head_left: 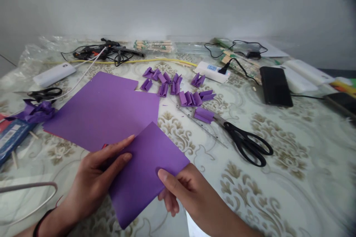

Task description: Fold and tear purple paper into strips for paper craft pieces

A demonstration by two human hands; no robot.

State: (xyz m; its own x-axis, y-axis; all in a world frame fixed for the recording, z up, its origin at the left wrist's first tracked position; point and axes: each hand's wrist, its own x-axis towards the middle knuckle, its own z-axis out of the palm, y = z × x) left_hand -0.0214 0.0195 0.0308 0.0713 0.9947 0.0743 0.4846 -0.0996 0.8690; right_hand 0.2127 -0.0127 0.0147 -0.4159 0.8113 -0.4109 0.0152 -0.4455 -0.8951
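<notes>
A purple paper piece [147, 174] is held above the table between both hands. My left hand [97, 177] grips its left edge, thumb and forefinger on the upper face. On its lower right side, my right hand [189, 192] pinches the edge, with the thumb on top and the other fingers partly hidden behind. Beyond them lies a larger purple sheet [111, 107] with a notch cut at its upper right. Several small folded purple pieces [175, 83] sit past it. Black-handled scissors [244, 140] rest to the right, their blades partly covered by a folded purple piece [204, 114].
A clear ruler [203, 126] lies near the scissors. A white power strip [213, 71], a black phone [276, 86] and cables are farther back. At left are a white power bank [55, 74], smaller scissors [46, 93], crumpled purple paper [39, 112] and a blue packet [15, 139].
</notes>
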